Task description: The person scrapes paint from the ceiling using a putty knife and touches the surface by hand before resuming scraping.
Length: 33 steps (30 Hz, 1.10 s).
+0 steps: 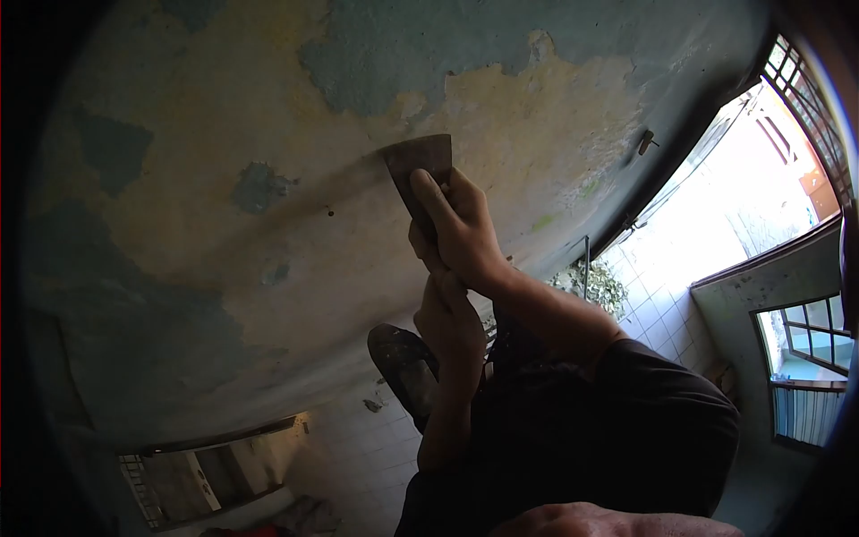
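Note:
A flat, dark scraper (420, 154) with a wide blade is held up against the wall (376, 80), whose yellowish and blue-green paint is peeling in patches. My right hand (463, 224) is closed around the scraper, the thumb lying along its face. Just below it, my left hand (450, 320) is wrapped round the lower end of the tool, touching the right hand. The handle is hidden inside the fingers.
A dark shoe (403, 365) shows below, over a white tiled floor (358, 456) with a bit of debris (372, 405). Paint flakes (595, 288) are heaped near an open doorway (707, 179) at right. A barred window (812, 336) is at far right.

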Motion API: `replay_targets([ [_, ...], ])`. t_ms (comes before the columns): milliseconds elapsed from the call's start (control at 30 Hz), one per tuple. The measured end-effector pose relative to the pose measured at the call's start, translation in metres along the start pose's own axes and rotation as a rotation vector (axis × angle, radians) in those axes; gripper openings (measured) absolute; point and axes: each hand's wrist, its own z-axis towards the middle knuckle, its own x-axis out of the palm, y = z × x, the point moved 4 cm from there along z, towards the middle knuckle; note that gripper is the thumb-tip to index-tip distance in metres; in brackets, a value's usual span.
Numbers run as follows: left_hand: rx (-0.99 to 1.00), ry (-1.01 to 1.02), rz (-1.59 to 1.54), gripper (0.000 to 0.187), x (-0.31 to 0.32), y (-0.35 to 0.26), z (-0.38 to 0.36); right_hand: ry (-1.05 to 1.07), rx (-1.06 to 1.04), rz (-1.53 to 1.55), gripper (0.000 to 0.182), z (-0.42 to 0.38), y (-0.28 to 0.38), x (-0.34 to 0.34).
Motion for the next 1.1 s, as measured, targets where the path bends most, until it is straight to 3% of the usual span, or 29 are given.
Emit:
replay_targets([
  [167,0.069,0.056,0.042,0.039,-0.001,-0.008,0.013,0.027,-0.022,0.036,0.033,0.006,0.008,0.006],
  [267,0.064,-0.025,0.001,0.047,-0.002,-0.008,0.006,0.019,-0.009,0.013,0.031,0.004,0.002,0.005],
  [333,0.079,0.022,-0.081,0.04,0.003,-0.014,0.013,0.016,-0.084,0.009,0.031,0.011,0.009,0.005],
  [733,0.05,0.053,-0.056,0.04,0.016,-0.019,0.0,0.072,-0.006,0.002,0.032,0.006,0.018,-0.01],
  [833,0.092,0.047,-0.032,0.039,0.021,-0.026,0.017,0.045,-0.133,-0.07,0.032,0.019,0.024,-0.01],
  [1100,0.079,0.047,-0.06,0.037,0.029,-0.024,0.013,0.076,-0.071,-0.076,0.035,0.023,0.033,-0.011],
])
